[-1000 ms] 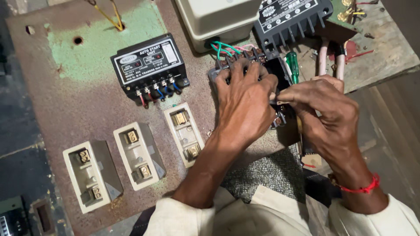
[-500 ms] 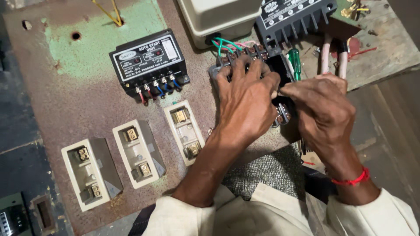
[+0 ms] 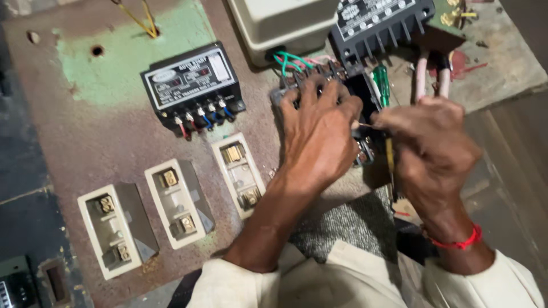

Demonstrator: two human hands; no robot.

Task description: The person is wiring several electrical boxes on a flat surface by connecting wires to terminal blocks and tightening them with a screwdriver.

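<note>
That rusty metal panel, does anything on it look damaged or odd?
Yes. The rusty metal panel has green paint worn to a patch at top left, and a yellow wire pokes loose from a hole. The three cream fuse holders sit slightly askew.

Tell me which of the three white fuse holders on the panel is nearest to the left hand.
The rightmost white fuse holder, below the black module, lies beside the left hand. The other two lie further left.

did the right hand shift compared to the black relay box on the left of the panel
Cannot tell. The right hand sits right of the black relay box and beside the left hand as before; the camera itself drifted.
</note>
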